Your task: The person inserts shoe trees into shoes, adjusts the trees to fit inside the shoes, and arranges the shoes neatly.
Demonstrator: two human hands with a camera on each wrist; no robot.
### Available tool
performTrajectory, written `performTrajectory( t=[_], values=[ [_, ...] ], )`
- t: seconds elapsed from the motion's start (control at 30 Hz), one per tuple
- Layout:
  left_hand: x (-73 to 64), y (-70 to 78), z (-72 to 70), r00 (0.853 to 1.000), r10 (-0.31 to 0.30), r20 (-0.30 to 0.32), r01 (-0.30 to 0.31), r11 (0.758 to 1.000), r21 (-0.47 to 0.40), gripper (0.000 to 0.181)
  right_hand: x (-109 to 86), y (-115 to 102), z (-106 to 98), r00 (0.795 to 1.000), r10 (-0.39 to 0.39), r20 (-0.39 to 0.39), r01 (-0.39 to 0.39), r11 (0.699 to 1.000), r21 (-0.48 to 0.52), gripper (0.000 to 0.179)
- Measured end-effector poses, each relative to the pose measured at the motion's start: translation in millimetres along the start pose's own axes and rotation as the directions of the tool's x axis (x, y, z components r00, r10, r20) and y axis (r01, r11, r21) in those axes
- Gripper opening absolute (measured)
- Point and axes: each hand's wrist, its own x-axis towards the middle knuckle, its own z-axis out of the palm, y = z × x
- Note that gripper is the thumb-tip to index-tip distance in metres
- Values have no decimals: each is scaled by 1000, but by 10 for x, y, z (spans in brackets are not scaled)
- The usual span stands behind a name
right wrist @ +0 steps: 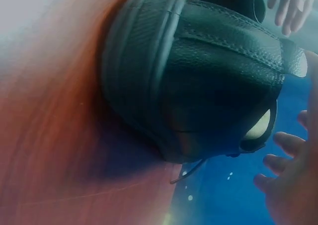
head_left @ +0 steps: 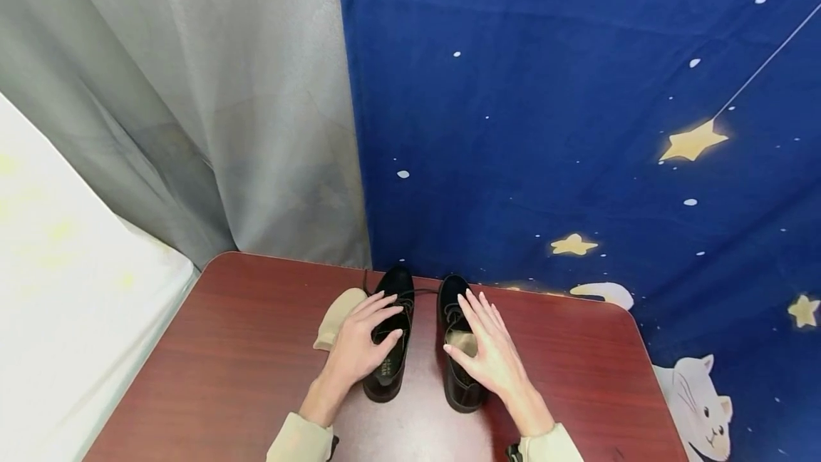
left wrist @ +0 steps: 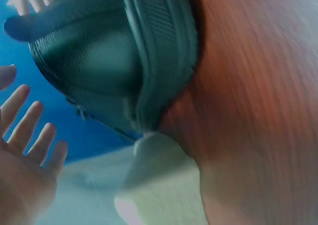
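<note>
Two black lace-up shoes stand side by side on the table, toes toward the curtain. Over the left shoe (head_left: 388,371) hovers my left hand (head_left: 356,346), fingers spread and apart from it in the left wrist view. My right hand (head_left: 492,355), its fingers extended, is above the right shoe (head_left: 463,394). A pale beige piece (head_left: 460,339) shows in that shoe's opening. Left of the left shoe lies a flat beige piece with a rounded end (head_left: 338,316), partly behind my left hand. Lettering marks the left shoe's insole. Neither hand holds anything.
The reddish-brown wooden table (head_left: 256,348) ends just past the shoe toes. Behind it hang a grey curtain (head_left: 276,127) and a blue star-printed cloth (head_left: 513,127). A white surface (head_left: 58,291) is at the left. A dark lace (head_left: 425,291) stretches between the shoes.
</note>
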Motion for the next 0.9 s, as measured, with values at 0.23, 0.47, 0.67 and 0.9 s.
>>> performTrajectory(
  t=[0.23, 0.47, 0.67, 0.9],
  values=[
    [-71, -108, -130, 1000, -22, -13, 23, 999, 35, 40, 125, -65, -7, 1000, -10, 10, 10, 1000, -7, 89],
    [-174, -242, -228, 998, -62, -33, 65, 993, 100, 44, 151, -176, 78, 1000, 1, 22, -2, 1000, 17, 88],
    [-227, -328, -291, 993, -120, -20, 121, 987, 107, 50, 168, -230, 160, 1000, -24, -17, 25, 999, 46, 84],
    [-267, -408, -336, 983, -183, -5, 183, 976, 114, 49, 196, -285, 225, 995, -96, -17, 96, 995, 27, 79]
  ],
)
